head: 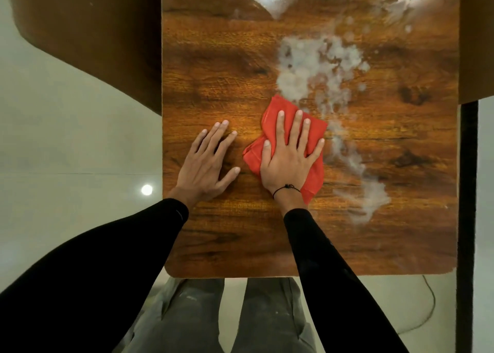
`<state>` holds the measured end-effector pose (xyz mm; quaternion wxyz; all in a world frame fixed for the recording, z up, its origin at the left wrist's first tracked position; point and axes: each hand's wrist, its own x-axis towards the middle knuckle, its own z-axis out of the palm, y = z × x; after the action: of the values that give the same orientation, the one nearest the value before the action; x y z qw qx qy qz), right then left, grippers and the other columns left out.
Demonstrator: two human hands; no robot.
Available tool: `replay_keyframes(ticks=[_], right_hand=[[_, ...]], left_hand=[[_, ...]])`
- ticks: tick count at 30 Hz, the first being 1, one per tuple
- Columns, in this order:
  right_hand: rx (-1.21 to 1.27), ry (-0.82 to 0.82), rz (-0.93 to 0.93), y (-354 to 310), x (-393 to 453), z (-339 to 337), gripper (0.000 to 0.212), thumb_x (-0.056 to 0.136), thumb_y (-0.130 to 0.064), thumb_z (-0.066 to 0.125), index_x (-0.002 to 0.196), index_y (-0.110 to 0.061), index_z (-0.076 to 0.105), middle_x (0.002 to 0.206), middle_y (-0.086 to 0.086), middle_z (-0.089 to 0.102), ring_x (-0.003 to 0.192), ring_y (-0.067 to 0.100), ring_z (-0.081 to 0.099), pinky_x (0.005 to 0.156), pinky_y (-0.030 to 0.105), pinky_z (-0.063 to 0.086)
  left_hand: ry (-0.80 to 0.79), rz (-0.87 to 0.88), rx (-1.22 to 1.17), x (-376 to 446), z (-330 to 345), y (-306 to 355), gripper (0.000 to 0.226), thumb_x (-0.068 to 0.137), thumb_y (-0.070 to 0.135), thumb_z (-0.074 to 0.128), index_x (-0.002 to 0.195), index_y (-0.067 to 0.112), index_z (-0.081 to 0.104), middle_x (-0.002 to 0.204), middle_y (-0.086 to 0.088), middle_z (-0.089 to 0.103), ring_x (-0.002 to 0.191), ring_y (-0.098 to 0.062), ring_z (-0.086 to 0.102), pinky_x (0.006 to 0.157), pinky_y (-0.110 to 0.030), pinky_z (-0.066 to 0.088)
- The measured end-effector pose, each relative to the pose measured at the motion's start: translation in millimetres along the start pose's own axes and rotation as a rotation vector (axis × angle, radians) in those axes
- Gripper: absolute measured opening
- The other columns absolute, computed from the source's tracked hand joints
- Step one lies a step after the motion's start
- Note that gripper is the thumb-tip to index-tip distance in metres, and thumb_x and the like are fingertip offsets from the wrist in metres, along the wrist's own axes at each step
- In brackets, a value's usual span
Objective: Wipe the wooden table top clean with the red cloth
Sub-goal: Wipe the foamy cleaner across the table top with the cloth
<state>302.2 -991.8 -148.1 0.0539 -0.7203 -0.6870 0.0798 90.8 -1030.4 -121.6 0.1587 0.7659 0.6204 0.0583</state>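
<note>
The wooden table top fills the middle of the view, its grain dark and glossy. A crumpled red cloth lies near its centre. My right hand presses flat on the cloth, fingers spread. My left hand rests palm down on bare wood just left of the cloth, fingers apart and holding nothing. A white powdery smear starts right beyond the cloth and a thinner trail runs down to the right of it. More white residue sits at the far right.
The table's near edge is rounded at the corners. A brown piece of furniture stands to the left, a dark post along the right edge. A thin cable lies on the pale floor. My legs show below the table.
</note>
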Motion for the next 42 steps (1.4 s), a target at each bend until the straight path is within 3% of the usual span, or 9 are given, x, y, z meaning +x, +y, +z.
replay_keyframes(ticks=[6, 9, 12, 17, 22, 29, 33, 36, 42], right_hand=[[0.015, 0.006, 0.113, 15, -31, -2, 0.076, 0.116, -0.053, 0.033, 0.183, -0.026, 0.009, 0.191, 0.009, 0.003, 0.176, 0.035, 0.01, 0.134, 0.076, 0.008], [-0.005, -0.052, -0.08, 27, -50, 1, 0.078, 0.115, -0.052, 0.033, 0.183, -0.023, 0.008, 0.19, 0.011, 0.001, 0.176, 0.036, 0.007, 0.135, 0.076, 0.005], [-0.023, -0.107, -0.344, 32, -48, -1, 0.081, 0.113, -0.055, 0.035, 0.183, -0.024, 0.008, 0.191, 0.01, -0.001, 0.177, 0.035, 0.005, 0.135, 0.076, -0.001], [-0.033, -0.137, -0.514, 9, -3, 0, 0.083, 0.113, -0.059, 0.039, 0.183, -0.023, 0.012, 0.191, 0.01, 0.002, 0.176, 0.034, 0.008, 0.134, 0.077, 0.003], [-0.032, -0.076, -0.424, -9, 46, 2, 0.08, 0.114, -0.056, 0.039, 0.182, -0.02, 0.016, 0.19, 0.01, 0.009, 0.176, 0.032, 0.013, 0.135, 0.074, 0.007], [-0.021, -0.035, -0.022, 2, 17, 0, 0.08, 0.116, -0.052, 0.034, 0.183, -0.016, 0.009, 0.19, 0.012, 0.002, 0.176, 0.035, 0.007, 0.135, 0.074, 0.005], [-0.02, -0.119, -0.235, 4, -24, -3, 0.085, 0.113, -0.052, 0.038, 0.183, -0.016, 0.006, 0.19, 0.012, -0.003, 0.177, 0.033, 0.001, 0.137, 0.073, -0.003], [-0.032, -0.143, -0.428, -6, 1, -3, 0.084, 0.113, -0.054, 0.041, 0.183, -0.019, 0.01, 0.191, 0.009, -0.001, 0.177, 0.031, 0.005, 0.136, 0.074, 0.0], [-0.005, -0.068, -0.429, -31, 96, -1, 0.08, 0.113, -0.053, 0.042, 0.182, -0.021, 0.019, 0.19, 0.008, 0.011, 0.176, 0.03, 0.013, 0.135, 0.072, 0.008]], left_hand=[[0.105, -0.171, -0.046, 52, -20, 15, 0.057, 0.109, 0.047, 0.051, 0.155, 0.013, 0.053, 0.168, -0.018, 0.045, 0.155, -0.037, 0.042, 0.127, -0.056, 0.037], [0.137, -0.191, -0.026, 80, -20, 7, 0.052, 0.113, 0.037, 0.052, 0.159, 0.012, 0.051, 0.175, -0.018, 0.037, 0.162, -0.036, 0.035, 0.132, -0.052, 0.028], [0.196, -0.236, -0.005, 78, -10, 0, 0.056, 0.114, 0.039, 0.05, 0.165, 0.017, 0.044, 0.18, -0.015, 0.028, 0.167, -0.034, 0.027, 0.135, -0.049, 0.021], [0.224, -0.296, -0.026, 82, -8, -4, 0.053, 0.112, 0.034, 0.05, 0.163, 0.02, 0.045, 0.179, -0.015, 0.031, 0.166, -0.034, 0.028, 0.133, -0.049, 0.023], [0.222, -0.289, -0.043, 82, -9, -4, 0.053, 0.112, 0.032, 0.049, 0.163, 0.019, 0.048, 0.178, -0.014, 0.033, 0.165, -0.033, 0.03, 0.131, -0.05, 0.026], [0.187, -0.302, -0.016, 83, -13, -3, 0.055, 0.111, 0.036, 0.046, 0.163, 0.019, 0.047, 0.178, -0.014, 0.032, 0.164, -0.034, 0.032, 0.127, -0.053, 0.029], [0.181, -0.304, -0.013, 84, -11, -4, 0.056, 0.111, 0.036, 0.045, 0.164, 0.018, 0.047, 0.178, -0.015, 0.032, 0.164, -0.035, 0.032, 0.127, -0.054, 0.03], [0.175, -0.302, -0.017, 84, -11, -5, 0.056, 0.111, 0.036, 0.044, 0.164, 0.018, 0.047, 0.179, -0.015, 0.032, 0.164, -0.035, 0.032, 0.126, -0.055, 0.03], [0.163, -0.307, -0.018, 84, -10, -5, 0.056, 0.112, 0.036, 0.043, 0.166, 0.019, 0.046, 0.18, -0.014, 0.03, 0.165, -0.034, 0.03, 0.127, -0.054, 0.029]])
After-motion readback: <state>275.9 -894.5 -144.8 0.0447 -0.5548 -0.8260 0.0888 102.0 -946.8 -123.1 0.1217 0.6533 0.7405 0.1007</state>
